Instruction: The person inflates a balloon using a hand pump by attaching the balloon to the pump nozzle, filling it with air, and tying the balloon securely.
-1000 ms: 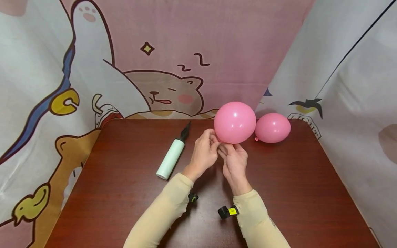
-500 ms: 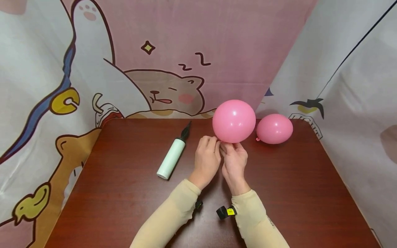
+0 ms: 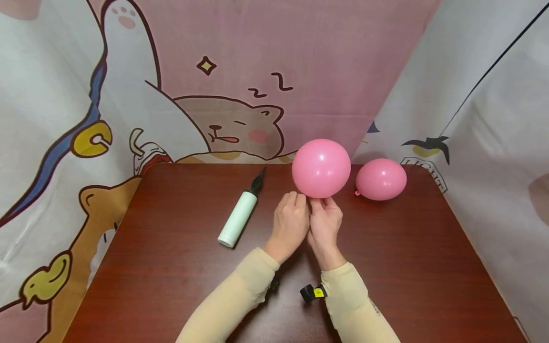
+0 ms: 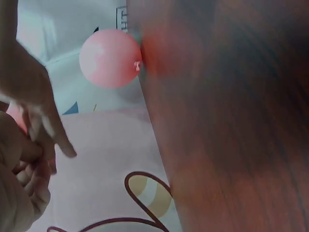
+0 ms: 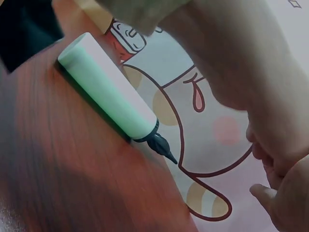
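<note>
A round inflated pink balloon [image 3: 321, 167] stands above my two hands, its neck hidden behind my fingers in the head view. My left hand [image 3: 291, 221], back upward and fingers curled, grips at the balloon's lower end. Right beside it, my right hand [image 3: 326, 226] pinches under the balloon with thumb and fingers. In the left wrist view the fingers of the left hand [image 4: 19, 179] and right hand [image 4: 29, 87] meet, with one finger of the right hand extended. The right wrist view shows part of my right hand [image 5: 289, 198] at the lower right edge.
A second, knotted pink balloon [image 3: 381, 179] rests at the table's back right. A pale green hand pump [image 3: 238, 218] with a black nozzle lies left of my hands on the brown table [image 3: 420, 267]. A cartoon-printed cloth [image 3: 334, 62] hangs behind.
My left hand has turned back-upward and closed in on the right hand, its fingers now curled below the balloon. The held balloon has shifted slightly left; the right hand barely moved.
</note>
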### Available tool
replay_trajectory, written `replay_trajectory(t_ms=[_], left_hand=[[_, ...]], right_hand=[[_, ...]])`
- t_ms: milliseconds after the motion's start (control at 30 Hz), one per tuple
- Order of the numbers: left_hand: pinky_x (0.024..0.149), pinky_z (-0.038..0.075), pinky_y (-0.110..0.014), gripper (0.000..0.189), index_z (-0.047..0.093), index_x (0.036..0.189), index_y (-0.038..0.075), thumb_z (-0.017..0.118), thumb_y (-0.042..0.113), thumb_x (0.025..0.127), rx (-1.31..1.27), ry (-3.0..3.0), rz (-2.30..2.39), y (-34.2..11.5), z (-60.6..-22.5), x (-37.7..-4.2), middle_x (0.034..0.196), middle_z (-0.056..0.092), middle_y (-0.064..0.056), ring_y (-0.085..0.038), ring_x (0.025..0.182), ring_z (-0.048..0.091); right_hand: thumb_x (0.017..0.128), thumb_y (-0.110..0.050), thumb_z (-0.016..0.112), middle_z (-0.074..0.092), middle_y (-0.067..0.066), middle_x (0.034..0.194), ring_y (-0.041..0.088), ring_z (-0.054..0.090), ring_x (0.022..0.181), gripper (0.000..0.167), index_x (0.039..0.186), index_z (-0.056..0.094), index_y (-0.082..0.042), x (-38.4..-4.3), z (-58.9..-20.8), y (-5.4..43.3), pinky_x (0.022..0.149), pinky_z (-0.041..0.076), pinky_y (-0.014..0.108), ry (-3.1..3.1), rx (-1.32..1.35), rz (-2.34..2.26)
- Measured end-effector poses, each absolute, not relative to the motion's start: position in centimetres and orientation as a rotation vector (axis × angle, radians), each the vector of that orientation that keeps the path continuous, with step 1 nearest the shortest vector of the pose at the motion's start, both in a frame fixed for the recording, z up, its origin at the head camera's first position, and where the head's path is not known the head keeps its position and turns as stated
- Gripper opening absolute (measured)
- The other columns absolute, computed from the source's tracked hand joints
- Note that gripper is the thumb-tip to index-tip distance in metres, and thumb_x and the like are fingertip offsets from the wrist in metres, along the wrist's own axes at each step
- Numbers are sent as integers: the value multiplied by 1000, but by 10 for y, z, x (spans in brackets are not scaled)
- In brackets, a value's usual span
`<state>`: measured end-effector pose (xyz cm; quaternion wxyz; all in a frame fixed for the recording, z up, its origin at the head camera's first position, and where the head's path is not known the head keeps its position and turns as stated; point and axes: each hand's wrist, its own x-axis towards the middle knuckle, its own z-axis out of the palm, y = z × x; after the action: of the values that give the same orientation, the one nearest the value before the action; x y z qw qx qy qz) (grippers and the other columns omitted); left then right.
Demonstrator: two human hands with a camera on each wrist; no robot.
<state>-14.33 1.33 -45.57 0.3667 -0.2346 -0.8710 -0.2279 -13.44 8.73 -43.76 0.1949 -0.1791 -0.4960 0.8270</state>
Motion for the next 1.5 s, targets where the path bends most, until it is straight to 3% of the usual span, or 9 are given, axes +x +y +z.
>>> replay_trajectory(t_ms=[333,567,733,867,1033,1233,1400,1500], left_hand=[[76,53,-31,9,69,87,7,70,2,95,-806,-2271,-993,-10,-447,-162,83,65,-4,-21,85,64],[71,48,-32,10,60,86,4,63,0,95,-878,-2243,-991,-13,-444,-163,83,57,-7,-22,80,56],[64,42,-33,13,49,85,2,60,1,92,-804,-2172,-794,-8,-450,-163,79,48,-10,-25,72,48],[60,39,-33,15,47,84,2,59,0,92,-699,-2110,-726,-9,-448,-165,77,44,-11,-25,68,44],[61,40,-32,12,49,87,2,59,0,94,-670,-2157,-787,-12,-442,-166,80,45,-11,-24,71,45],[66,43,-28,6,54,95,2,59,4,97,-778,-2287,-932,-11,-447,-157,88,49,-8,-20,78,47],[82,49,-35,23,66,112,2,74,14,94,-743,-2217,-971,-13,-450,-151,105,56,-10,-24,96,55],[83,49,-37,24,73,110,5,80,19,91,-723,-2148,-894,-15,-451,-150,103,61,-8,-25,93,58]], right_hand=[[99,4,58,74,3,87,10,73,83,24,121,63,13,-137,-437,98,80,60,30,-1455,-467,2433],[96,6,59,74,5,79,12,74,75,12,102,69,3,-137,-433,103,73,61,29,-1410,-449,2492],[95,6,60,74,5,76,12,74,72,13,97,71,0,-133,-427,100,68,60,28,-1377,-469,2502],[94,6,60,75,6,77,15,75,73,15,97,74,-2,-130,-423,98,72,62,31,-1358,-511,2505],[96,5,59,76,7,81,17,77,79,16,100,73,-2,-128,-422,101,80,61,36,-1348,-507,2519],[95,8,59,74,6,77,14,75,75,16,94,73,-1,-128,-421,102,73,61,31,-1363,-498,2528],[97,6,60,73,7,80,14,73,74,12,102,70,4,-129,-421,102,68,60,27,-1364,-494,2519],[98,5,58,73,6,81,13,72,73,14,110,65,7,-128,-422,101,70,60,28,-1391,-478,2552]])
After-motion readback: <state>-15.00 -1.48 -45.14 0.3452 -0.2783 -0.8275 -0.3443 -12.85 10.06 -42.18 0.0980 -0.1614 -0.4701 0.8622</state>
